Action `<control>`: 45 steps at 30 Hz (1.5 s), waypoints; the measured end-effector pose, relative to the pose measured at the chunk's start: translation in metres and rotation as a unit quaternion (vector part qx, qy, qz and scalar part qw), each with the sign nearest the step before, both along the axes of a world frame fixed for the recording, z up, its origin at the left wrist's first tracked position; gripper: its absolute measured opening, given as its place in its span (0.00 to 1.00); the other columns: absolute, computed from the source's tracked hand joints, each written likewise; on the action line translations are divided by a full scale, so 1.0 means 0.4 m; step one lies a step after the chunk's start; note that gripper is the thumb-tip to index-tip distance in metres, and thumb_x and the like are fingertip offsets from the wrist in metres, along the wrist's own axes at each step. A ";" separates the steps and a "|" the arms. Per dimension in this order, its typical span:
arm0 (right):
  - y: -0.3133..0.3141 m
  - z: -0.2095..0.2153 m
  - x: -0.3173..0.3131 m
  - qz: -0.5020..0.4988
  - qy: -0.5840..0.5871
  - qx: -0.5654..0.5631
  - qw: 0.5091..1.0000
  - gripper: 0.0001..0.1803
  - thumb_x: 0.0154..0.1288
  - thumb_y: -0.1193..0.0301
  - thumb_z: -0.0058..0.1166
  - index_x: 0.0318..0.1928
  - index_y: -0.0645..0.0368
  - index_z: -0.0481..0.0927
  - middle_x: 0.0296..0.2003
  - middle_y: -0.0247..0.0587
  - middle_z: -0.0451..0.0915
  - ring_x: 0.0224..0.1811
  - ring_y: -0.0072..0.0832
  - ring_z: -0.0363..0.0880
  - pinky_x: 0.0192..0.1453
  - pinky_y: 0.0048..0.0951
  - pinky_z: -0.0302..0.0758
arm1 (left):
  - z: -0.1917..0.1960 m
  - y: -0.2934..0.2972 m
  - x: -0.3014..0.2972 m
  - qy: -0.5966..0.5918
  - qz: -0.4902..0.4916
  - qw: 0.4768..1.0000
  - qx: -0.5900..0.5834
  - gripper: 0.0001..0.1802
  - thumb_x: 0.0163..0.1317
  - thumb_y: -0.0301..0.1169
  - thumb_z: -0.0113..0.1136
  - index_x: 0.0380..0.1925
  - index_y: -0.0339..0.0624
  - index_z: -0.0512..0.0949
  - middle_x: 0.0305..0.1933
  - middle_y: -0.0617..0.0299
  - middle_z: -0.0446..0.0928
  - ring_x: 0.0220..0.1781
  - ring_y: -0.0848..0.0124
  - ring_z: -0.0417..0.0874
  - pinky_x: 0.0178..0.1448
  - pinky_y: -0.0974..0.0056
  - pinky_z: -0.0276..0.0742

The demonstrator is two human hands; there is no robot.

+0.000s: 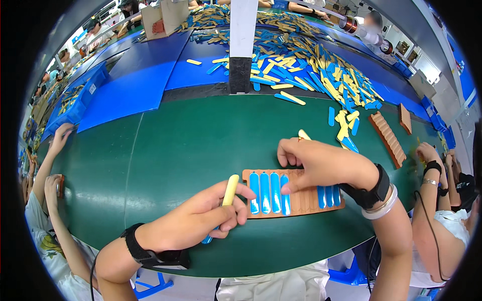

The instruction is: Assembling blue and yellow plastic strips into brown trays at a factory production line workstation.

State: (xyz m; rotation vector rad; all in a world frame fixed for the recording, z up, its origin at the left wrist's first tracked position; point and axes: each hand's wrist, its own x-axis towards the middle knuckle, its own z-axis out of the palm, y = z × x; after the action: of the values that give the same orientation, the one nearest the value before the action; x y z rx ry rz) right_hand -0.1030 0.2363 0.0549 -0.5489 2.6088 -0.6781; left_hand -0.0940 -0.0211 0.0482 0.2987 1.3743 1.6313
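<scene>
A brown slotted tray (303,203) lies in front of me on the green table. Several glossy blue strips (264,193) fill its left slots, and three blue strips (329,196) sit toward its right end; slots between them are bare. My left hand (203,213) is closed at the tray's left end around a yellow strip (230,190); a blue strip (207,240) shows below its fingers. Over the tray, my right hand (316,163) has curled fingers, its thumb touching a blue strip (285,200). Behind its knuckles a yellow strip (304,134) pokes out; whether it is held I cannot tell.
Blue and yellow strips (321,70) lie heaped across the far side, trailing nearer at right. A post (243,45) rises mid-table. Two brown trays (387,139) lie at right. A blue bin (83,98) stands far left. Other people's hands (52,188) work at both sides.
</scene>
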 end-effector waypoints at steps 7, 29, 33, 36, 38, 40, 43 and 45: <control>-0.048 0.014 0.012 -0.096 -0.010 -0.180 0.979 0.12 0.61 0.66 0.56 0.37 0.63 0.77 0.27 0.34 0.76 0.30 0.19 0.73 0.33 0.22 0.69 | 0.021 0.001 -0.003 -0.007 -0.104 0.993 -0.055 0.19 0.70 0.31 0.38 0.59 0.39 0.59 0.42 0.58 0.75 0.21 0.82 0.60 0.24 0.76 0.58; -0.016 0.022 0.243 0.068 0.419 0.180 0.888 0.15 0.48 0.75 0.53 0.41 0.61 0.79 0.27 0.32 0.75 0.31 0.24 0.74 0.37 0.28 0.71 | 0.000 -0.002 0.004 0.077 0.112 0.991 -0.007 0.32 0.51 0.16 0.45 0.60 0.36 0.57 0.38 0.63 0.66 0.31 0.81 0.61 0.30 0.75 0.60; -0.024 -0.026 0.269 0.079 0.431 0.222 0.871 0.20 0.44 0.73 0.59 0.42 0.57 0.79 0.26 0.28 0.73 0.31 0.24 0.73 0.38 0.28 0.70 | -0.005 -0.005 -0.002 0.093 0.141 0.986 0.003 0.31 0.56 0.17 0.43 0.63 0.37 0.55 0.47 0.53 0.71 0.32 0.80 0.65 0.31 0.75 0.63; -0.023 0.008 0.258 0.033 0.297 0.072 0.951 0.12 0.51 0.75 0.56 0.39 0.60 0.76 0.23 0.30 0.75 0.28 0.20 0.74 0.35 0.23 0.70 | -0.005 -0.001 -0.005 0.076 0.135 0.988 0.004 0.27 0.62 0.23 0.44 0.62 0.37 0.55 0.48 0.48 0.73 0.28 0.80 0.66 0.28 0.75 0.63; -0.035 0.047 0.260 -0.127 0.104 -0.076 0.984 0.09 0.55 0.75 0.55 0.39 0.61 0.75 0.25 0.31 0.77 0.28 0.18 0.76 0.33 0.21 0.70 | 0.014 -0.002 -0.003 0.057 0.118 0.991 -0.010 0.23 0.65 0.27 0.43 0.60 0.37 0.58 0.42 0.50 0.74 0.25 0.80 0.66 0.25 0.75 0.62; -0.037 0.072 0.243 -0.320 -0.185 -0.324 0.871 0.05 0.63 0.75 0.52 0.38 0.64 0.74 0.32 0.41 0.82 0.32 0.17 0.79 0.32 0.18 0.73 | 0.021 -0.004 -0.007 0.037 0.104 0.994 -0.024 0.20 0.67 0.30 0.43 0.57 0.37 0.61 0.36 0.53 0.74 0.22 0.80 0.65 0.23 0.75 0.60; -0.020 0.047 0.213 -0.307 -0.156 -0.440 0.830 0.07 0.63 0.73 0.53 0.37 0.66 0.73 0.30 0.43 0.82 0.32 0.19 0.80 0.36 0.19 0.76 | 0.024 -0.011 -0.011 0.068 0.025 0.995 -0.062 0.16 0.69 0.36 0.40 0.50 0.38 0.66 0.24 0.63 0.67 0.18 0.81 0.61 0.20 0.75 0.55; -0.017 0.046 0.190 -0.344 -0.157 -0.465 0.801 0.10 0.63 0.71 0.52 0.37 0.68 0.74 0.30 0.46 0.82 0.31 0.22 0.80 0.39 0.20 0.77 | 0.013 -0.004 -0.001 0.124 0.087 0.988 -0.036 0.13 0.69 0.35 0.39 0.44 0.38 0.67 0.19 0.70 0.56 0.18 0.81 0.58 0.20 0.75 0.53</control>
State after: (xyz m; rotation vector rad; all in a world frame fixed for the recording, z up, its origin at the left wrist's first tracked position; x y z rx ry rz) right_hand -0.0271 0.2294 0.0731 0.3227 1.9470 -2.1053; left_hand -0.0943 -0.0227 0.0533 0.3560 1.6847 1.7261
